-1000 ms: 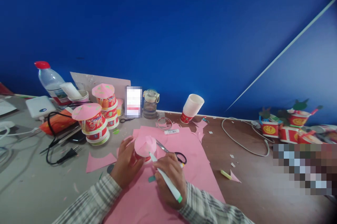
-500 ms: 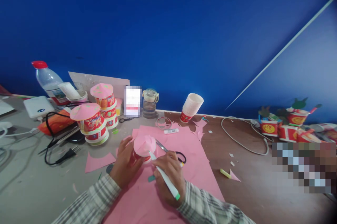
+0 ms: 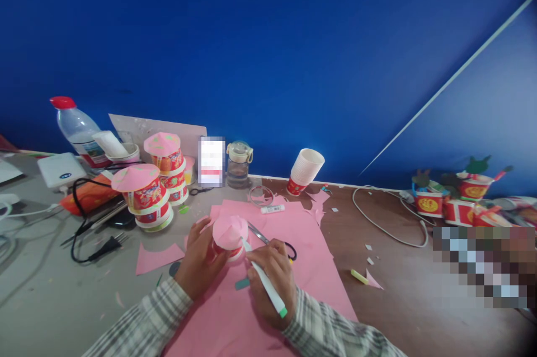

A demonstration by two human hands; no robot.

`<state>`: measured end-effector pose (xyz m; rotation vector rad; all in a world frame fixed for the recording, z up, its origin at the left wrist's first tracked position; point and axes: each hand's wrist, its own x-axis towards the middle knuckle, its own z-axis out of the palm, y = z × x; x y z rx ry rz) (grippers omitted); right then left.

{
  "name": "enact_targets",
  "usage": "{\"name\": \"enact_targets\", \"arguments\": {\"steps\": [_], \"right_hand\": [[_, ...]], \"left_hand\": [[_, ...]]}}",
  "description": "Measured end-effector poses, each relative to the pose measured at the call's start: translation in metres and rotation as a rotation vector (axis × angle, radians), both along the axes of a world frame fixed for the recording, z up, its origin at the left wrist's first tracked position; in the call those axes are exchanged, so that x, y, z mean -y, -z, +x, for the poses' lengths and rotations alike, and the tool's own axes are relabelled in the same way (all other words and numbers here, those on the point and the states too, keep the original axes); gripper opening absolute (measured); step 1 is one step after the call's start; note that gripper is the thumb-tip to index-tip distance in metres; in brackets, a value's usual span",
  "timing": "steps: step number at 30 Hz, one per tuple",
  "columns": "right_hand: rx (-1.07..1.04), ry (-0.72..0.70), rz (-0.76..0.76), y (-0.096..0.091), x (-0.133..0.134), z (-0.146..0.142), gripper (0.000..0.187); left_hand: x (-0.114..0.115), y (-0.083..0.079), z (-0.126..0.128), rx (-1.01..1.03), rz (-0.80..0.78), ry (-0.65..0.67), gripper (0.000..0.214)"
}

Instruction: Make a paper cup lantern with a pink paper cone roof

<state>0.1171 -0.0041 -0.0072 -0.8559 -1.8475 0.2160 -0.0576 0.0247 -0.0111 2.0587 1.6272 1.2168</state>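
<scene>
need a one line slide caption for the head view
Left hand steadies a pink-topped cup; right hand holds a white marker against it.

Light even, moderately bright, soft and diffuse. Blue wall [image 3: 268,38] brightest mid-frame, darker toward left and top corners. Shadows faint and short under left hand [image 3: 199,264], right hand [image 3: 279,276] and cup stacks [image 3: 145,195]. Pink-topped cup [image 3: 229,232] looked washed pale; marker [image 3: 265,283] fairly crisp. Mild sheen on worktop [image 3: 419,295]. Wide-angle bending at edges, dark vignette in right corners. Two patches pixelated [image 3: 212,161], [image 3: 482,267].
</scene>
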Motion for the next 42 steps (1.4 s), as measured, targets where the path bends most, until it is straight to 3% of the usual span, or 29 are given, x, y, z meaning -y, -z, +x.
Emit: {"name": "enact_targets", "arguments": {"steps": [14, 20, 26, 30, 34, 38, 42], "right_hand": [[0.003, -0.037, 0.034, 0.009, 0.005, -0.006, 0.021], [-0.033, -0.017, 0.083, 0.004, 0.005, -0.002, 0.023], [-0.174, 0.049, -0.133, 0.003, 0.0, 0.002, 0.025], [-0.21, 0.04, -0.168, 0.004, -0.003, 0.003, 0.037], [-0.301, 0.09, -0.235, 0.003, -0.008, 0.0, 0.034], [-0.39, 0.013, -0.297, 0.007, -0.011, -0.002, 0.035], [-0.345, -0.011, -0.324, 0.011, -0.01, 0.0, 0.035]], "left_hand": [[0.0, 0.0, 0.0, 0.006, 0.008, 0.011, 0.038], [0.0, 0.002, -0.001, -0.012, 0.023, 0.024, 0.041], [0.001, 0.004, -0.003, -0.025, 0.052, 0.015, 0.046], [0.002, 0.003, -0.003, -0.015, 0.042, 0.033, 0.046], [0.003, 0.005, -0.004, 0.005, 0.03, 0.031, 0.054], [0.003, 0.01, -0.005, -0.014, 0.032, 0.036, 0.057], [0.003, 0.011, -0.004, -0.055, 0.06, 0.016, 0.07]]}}
